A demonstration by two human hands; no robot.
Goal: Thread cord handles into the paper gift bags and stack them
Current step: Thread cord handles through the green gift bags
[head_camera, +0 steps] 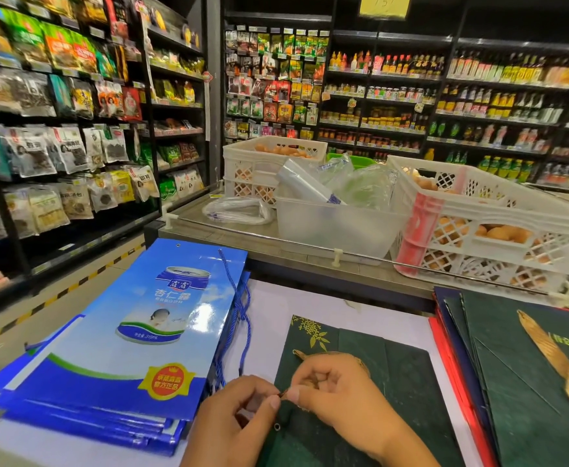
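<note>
A flat dark green paper gift bag [397, 382] with gold leaf print lies on the white tabletop in front of me. My left hand [239, 412] and my right hand [330, 385] meet over its near edge, and both pinch the thin end of a cord [283, 392] between fingertips. A metal eyelet [277, 426] in the bag shows just below the fingers. On the left lies a stack of flat blue gift bags [131, 335] with blue cord handles [239, 318] hanging off its right side. On the right lies a pile of flat green bags [529, 365].
Behind the white tabletop [269, 301] runs a steel counter with a rail [310, 246], a clear tub of plastic bags [337, 224] and white crates of eggs [478, 227]. Stocked shop shelves surround the area. An aisle floor lies to the left.
</note>
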